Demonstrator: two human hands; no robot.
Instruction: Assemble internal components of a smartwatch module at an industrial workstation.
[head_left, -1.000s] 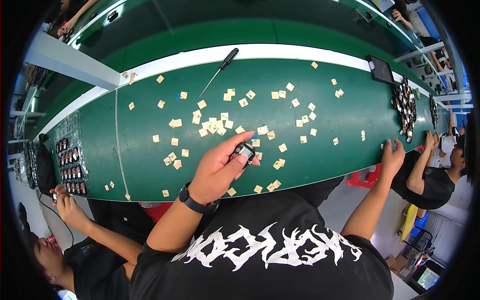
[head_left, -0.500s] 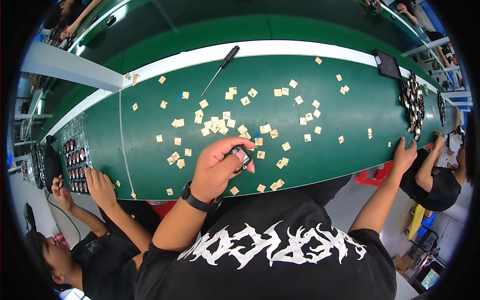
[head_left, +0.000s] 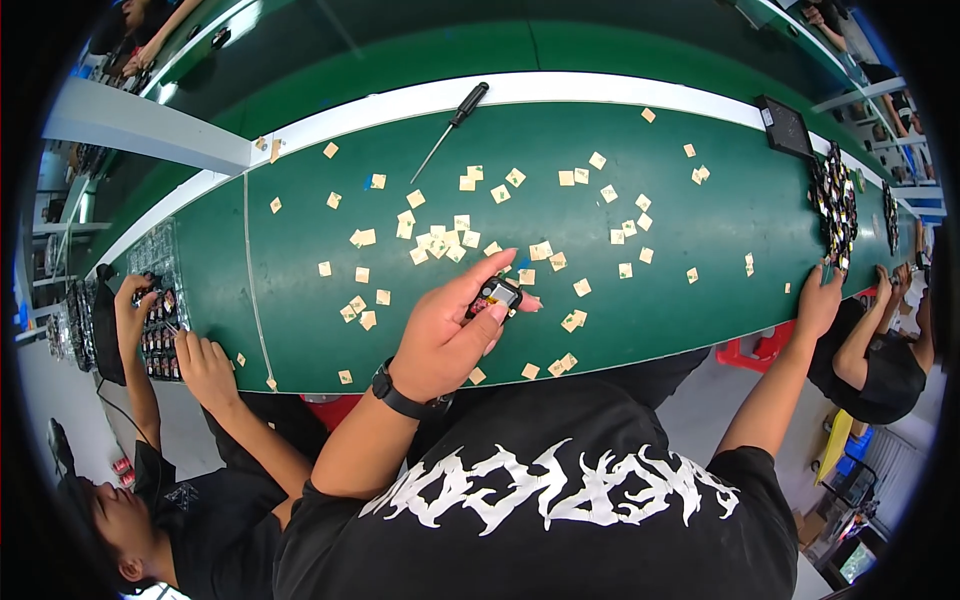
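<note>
A small black-cased electronic device (head_left: 503, 291) with a pale square face rests in my left hand (head_left: 440, 335). The thumb lies across its near edge, and the other fingers curl behind it. Far to the right, my right hand (head_left: 819, 303) touches the near end of a heap of black devices (head_left: 832, 205). Its fingertips are drawn together there, and what they hold is hidden. Many small cream paper squares (head_left: 437, 240), some with green marks, lie scattered over the green table (head_left: 330, 230) around my left hand.
A black screwdriver (head_left: 463, 108) lies at the far edge, its handle on the white rail. Behind the heap sits a black tray (head_left: 785, 127). On the left, a co-worker's hands (head_left: 205, 368) are at rows of devices (head_left: 160, 335). Another person sits at the right.
My right hand's fingers have come together at the heap's near end. My left hand has turned a little, showing more of the device's face. The co-worker's far hand has moved onto the rows.
</note>
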